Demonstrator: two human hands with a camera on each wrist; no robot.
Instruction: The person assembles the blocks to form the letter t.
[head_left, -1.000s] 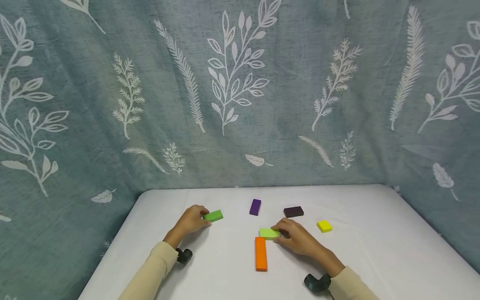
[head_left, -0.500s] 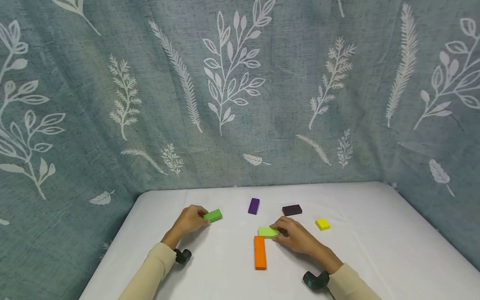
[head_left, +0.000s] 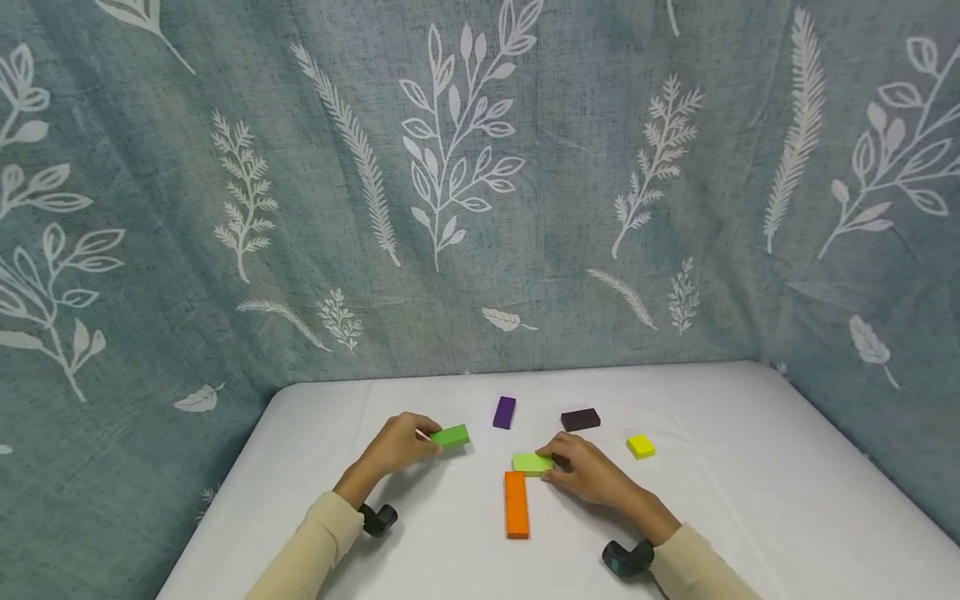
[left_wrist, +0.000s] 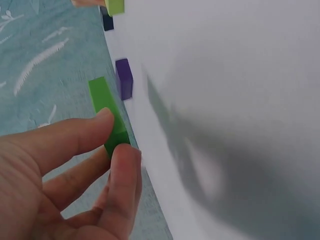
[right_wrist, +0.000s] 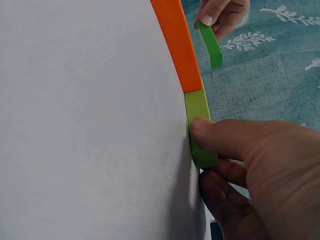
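Note:
My left hand (head_left: 401, 443) pinches a green block (head_left: 451, 437) by one end, thumb on one side and fingers on the other. In the left wrist view the green block (left_wrist: 106, 112) is lifted off the table, its shadow falling below. My right hand (head_left: 591, 472) pinches the right end of a light green block (head_left: 531, 465), which lies flat on the table. Just in front of it an orange block (head_left: 517, 506) lies lengthwise, its far end against the light green block's left part. The right wrist view shows the orange block (right_wrist: 181, 45) meeting the light green block (right_wrist: 198, 107) end on.
A white-covered table (head_left: 435, 550) carries the blocks. Behind the hands lie a purple block (head_left: 505, 412) and a dark brown block (head_left: 581, 419); a small yellow block (head_left: 641, 447) is to the right. A patterned curtain (head_left: 375, 333) hangs along the table's back and sides.
My left hand has lifted the green block and carried it rightward, toward the light green block. The right hand keeps its hold on the light green block. The head view has shifted slightly.

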